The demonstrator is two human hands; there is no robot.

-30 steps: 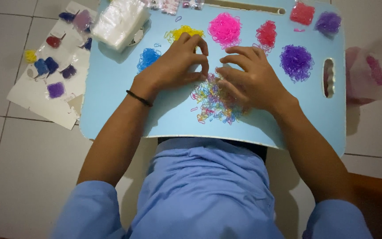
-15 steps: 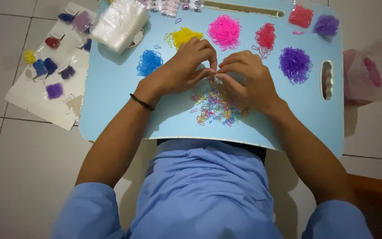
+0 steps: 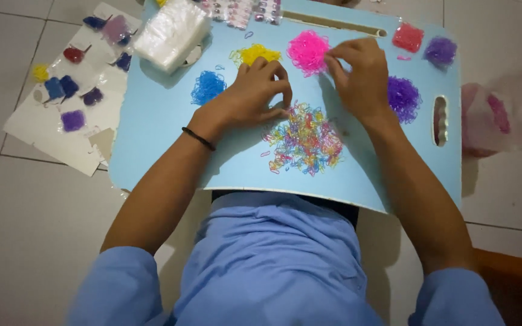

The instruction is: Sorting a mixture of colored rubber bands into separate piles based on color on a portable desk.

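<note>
A mixed pile of small coloured rubber bands (image 3: 304,140) lies in the middle of a light blue lap tray (image 3: 152,139). My left hand (image 3: 254,92) rests at the pile's upper left edge, fingers curled and pinched together on the bands. My right hand (image 3: 360,72) is farther back, its fingertips pinched at the right edge of the pink band pile (image 3: 307,51). Sorted piles sit around: yellow (image 3: 254,54), blue (image 3: 208,86), purple (image 3: 403,94). My right hand hides the red pile.
A stack of clear small plastic bags (image 3: 171,30) lies at the tray's back left. Filled bags of red (image 3: 408,37) and purple bands (image 3: 440,51) sit at the back right. A white card with packed bags (image 3: 70,90) lies on the floor tiles at left; a plastic bag (image 3: 496,115) at right.
My right hand has left the mixed pile and moved back to the pink pile. My left hand stayed at the mixed pile's edge. The camera view shifted slightly.
</note>
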